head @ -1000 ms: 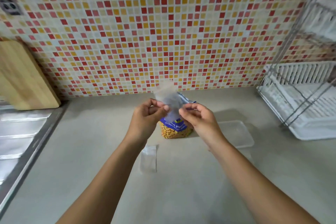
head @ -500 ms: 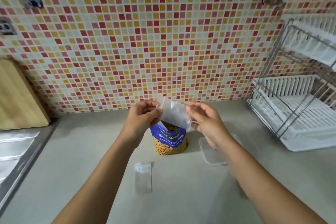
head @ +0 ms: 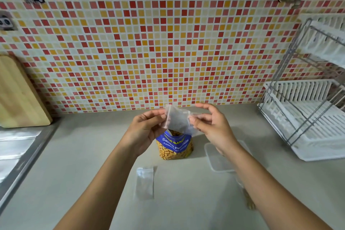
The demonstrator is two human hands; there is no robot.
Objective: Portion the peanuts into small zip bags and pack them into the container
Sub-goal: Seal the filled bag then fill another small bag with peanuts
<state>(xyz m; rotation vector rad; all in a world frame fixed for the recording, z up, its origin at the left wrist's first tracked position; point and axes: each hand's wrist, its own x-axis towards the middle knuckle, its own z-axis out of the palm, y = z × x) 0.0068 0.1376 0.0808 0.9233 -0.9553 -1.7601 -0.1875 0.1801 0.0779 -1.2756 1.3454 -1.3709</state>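
Head view finds the small zip bag (head: 177, 122) held in the air just above the peanut packet (head: 174, 148), which stands with its top open on the bench (head: 89, 173). The left hand (head: 147, 130) pinches the bag's left edge between thumb and fingertips. The right hand (head: 212, 129) pinches the right edge, forefinger lifted clear, so both grips are pressed onto thin film rather than spread. The bag looks nearly weightless, limp and slick, and it would likely fold, cling to itself or slip from a loose pinch. The best hold is probably the stiffer zip strip at the mouth, one lip in each grip, drawn apart. The film is blurred, so whether the mouth is already parted cannot be told. The peanut packet looks heavier and soft-sided, apt to slump or tip if nudged, and its sides below the opening seem the safest hold for pouring. A spare zip bag (head: 145, 183) lies flat in front of the packet, slightly left. The clear container (head: 217, 162) sits just right of the packet, partly behind the right wrist.
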